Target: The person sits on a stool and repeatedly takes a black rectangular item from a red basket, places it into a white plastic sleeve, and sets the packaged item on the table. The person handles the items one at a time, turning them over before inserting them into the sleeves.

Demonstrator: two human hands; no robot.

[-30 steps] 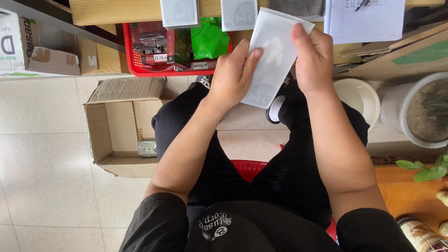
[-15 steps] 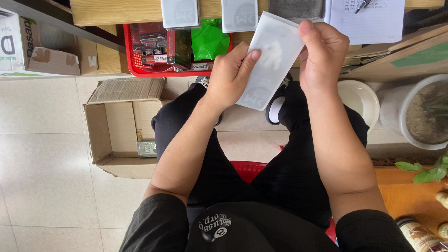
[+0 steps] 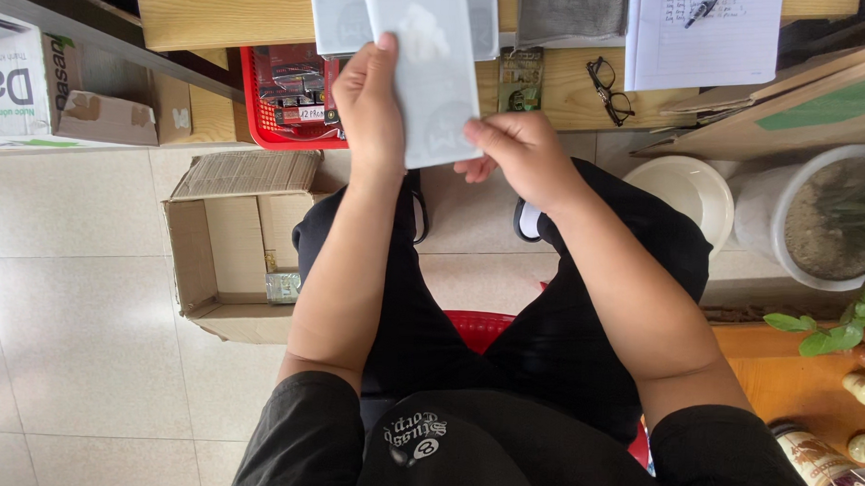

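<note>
Nearest, both forearms reach forward over the lap — the right hand (image 3: pixel 524 155) pinches the lower edge of a pale flat pouch (image 3: pixel 426 70), the left hand (image 3: pixel 370 107) clamps its left side, raised before the wooden tabletop (image 3: pixel 220 10).

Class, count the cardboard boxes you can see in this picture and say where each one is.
2. An open brown cardboard box lies on the floor tiles left of the person's left arm. A white printed box sits at the far left edge. Others may be hidden outside the view.
</note>
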